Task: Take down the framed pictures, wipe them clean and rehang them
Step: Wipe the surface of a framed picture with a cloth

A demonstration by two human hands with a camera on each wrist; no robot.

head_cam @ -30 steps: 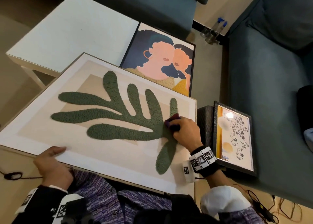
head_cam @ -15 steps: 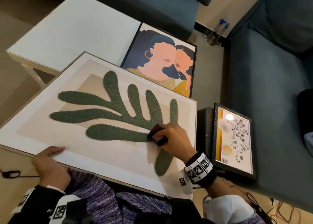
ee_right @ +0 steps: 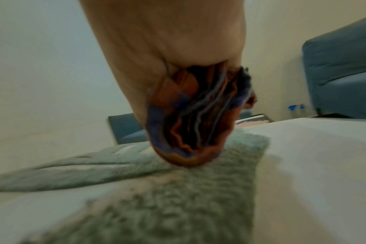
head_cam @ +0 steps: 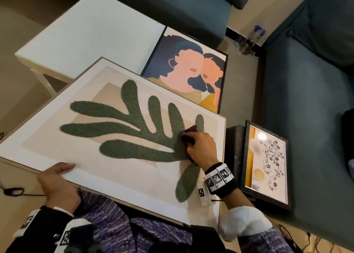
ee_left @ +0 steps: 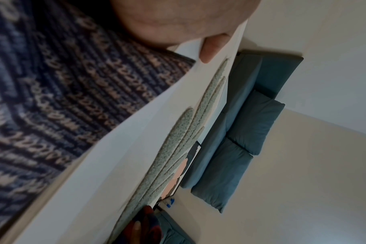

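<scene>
A large framed picture (head_cam: 57, 138) with a tufted green leaf (head_cam: 134, 134) lies tilted across my lap. My left hand (head_cam: 57, 180) grips its near left edge, thumb (ee_left: 211, 49) laid on the white border. My right hand (head_cam: 201, 147) holds a bunched dark red and blue cloth (head_cam: 188, 136) and presses it on the leaf near the stem. The cloth (ee_right: 196, 118) shows crumpled in the right wrist view, touching the green tufting (ee_right: 178, 198). A picture of two faces (head_cam: 191, 74) lies beyond. A small black-framed floral picture (head_cam: 268, 164) stands at the right.
A white low table (head_cam: 86, 32) stands behind the big frame. Teal sofas (head_cam: 306, 99) run along the right and the back. Spray bottles (head_cam: 252, 36) stand on the floor in the corner. A black cable (head_cam: 11, 191) lies on the floor at the left.
My right hand wiped the cloth left and down along the leaf, then back up and right toward the short lobe. The left hand kept its hold on the frame edge.
</scene>
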